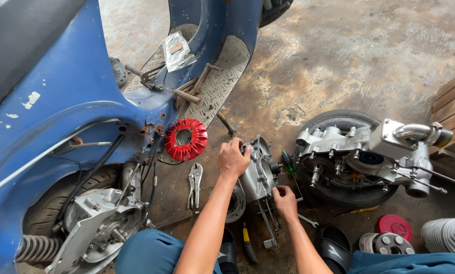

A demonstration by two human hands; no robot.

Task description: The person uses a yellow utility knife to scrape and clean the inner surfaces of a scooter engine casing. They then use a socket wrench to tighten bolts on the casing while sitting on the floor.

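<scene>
The person squats on the stained concrete floor [369, 56] beside a stripped blue scooter [70, 96], and an aluminium engine case half [258, 175] stands on edge between the knees. The left hand [232, 158] is curled closed over the case's top edge, apparently steadying it upright, while the right hand [285, 202] is pinched around something low on the case's right side; what the fingertips hold is too small to make out. Locking pliers [194, 183] and a green-handled screwdriver [288, 163] lie near, within reach. A red fan cover [186, 139] leans by the scooter. The engine block with its wheel [359, 160] rests just right, partly hiding the tyre.
</scene>
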